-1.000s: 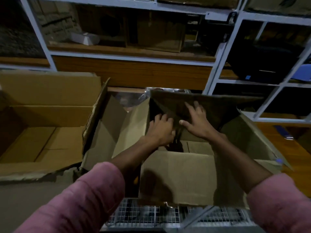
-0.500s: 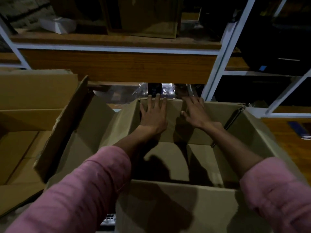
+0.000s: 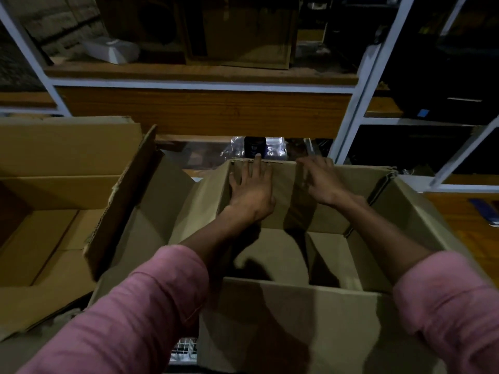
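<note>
So, you're mid-way through opening up the big brown corrugated cardboard box (image 3: 283, 319) sitting right in front of you, on what looks like a wire mesh surface (image 3: 185, 349). Both hands are reaching across it onto the far top flap (image 3: 283, 182), which stands about upright at the back of the opening.

Your left hand (image 3: 252, 190) is flat against the flap's inner face, fingers straight and a bit spread, middle fingertip right at the top edge. Your right hand (image 3: 321, 182) is just beside it on the same flap. It's motion-blurred, but the fingers look spread and laid on the cardboard rather than pinching anything.

My read: this is the flap-folding step, and the far flap is the one in hand. Next you'd want to push it outward and down past the rim so it stays back. Press evenly with both palms or the crease will buckle, and mind the clear crinkly plastic bag (image 3: 275, 151) sitting just behind the flap.

The second open brown cardboard box (image 3: 67, 157) on your left is touching or nearly touching this one, so its side flap may crowd you.

Labels: nothing readable. No print shows on either box, and there's a tiny blue tag (image 3: 423, 113) on the dark shelf item at right, too small to read.
</note>
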`<control>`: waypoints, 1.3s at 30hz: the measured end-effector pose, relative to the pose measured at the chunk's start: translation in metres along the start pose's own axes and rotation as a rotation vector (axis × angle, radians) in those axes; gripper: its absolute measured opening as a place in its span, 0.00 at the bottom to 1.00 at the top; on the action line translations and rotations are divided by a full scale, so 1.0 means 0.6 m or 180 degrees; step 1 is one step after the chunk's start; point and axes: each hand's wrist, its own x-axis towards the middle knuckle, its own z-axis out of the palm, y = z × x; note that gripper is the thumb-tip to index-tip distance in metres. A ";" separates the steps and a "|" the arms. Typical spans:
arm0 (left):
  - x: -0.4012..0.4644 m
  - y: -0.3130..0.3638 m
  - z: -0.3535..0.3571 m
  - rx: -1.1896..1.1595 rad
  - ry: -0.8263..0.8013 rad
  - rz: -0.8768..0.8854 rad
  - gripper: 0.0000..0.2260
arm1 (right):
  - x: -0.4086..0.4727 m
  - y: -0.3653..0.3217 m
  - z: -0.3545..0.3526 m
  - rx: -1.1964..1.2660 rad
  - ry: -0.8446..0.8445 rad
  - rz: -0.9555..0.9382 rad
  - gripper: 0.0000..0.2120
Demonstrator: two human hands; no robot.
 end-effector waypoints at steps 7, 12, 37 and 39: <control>-0.111 0.029 -0.039 -0.0099 -0.0193 0.0234 0.23 | -0.114 -0.059 -0.022 0.0175 -0.0366 -0.0188 0.13; -0.217 0.032 -0.037 -0.0186 -0.0173 0.0420 0.18 | -0.253 -0.093 -0.027 0.0292 -0.0443 0.0045 0.11; -0.390 -0.015 0.077 0.0095 0.1071 -0.0209 0.39 | -0.475 0.011 0.018 -0.1033 0.1193 0.0707 0.34; -0.397 -0.015 0.084 -0.0010 0.1088 -0.0321 0.43 | -0.486 0.052 0.005 -0.1113 0.1167 0.1085 0.43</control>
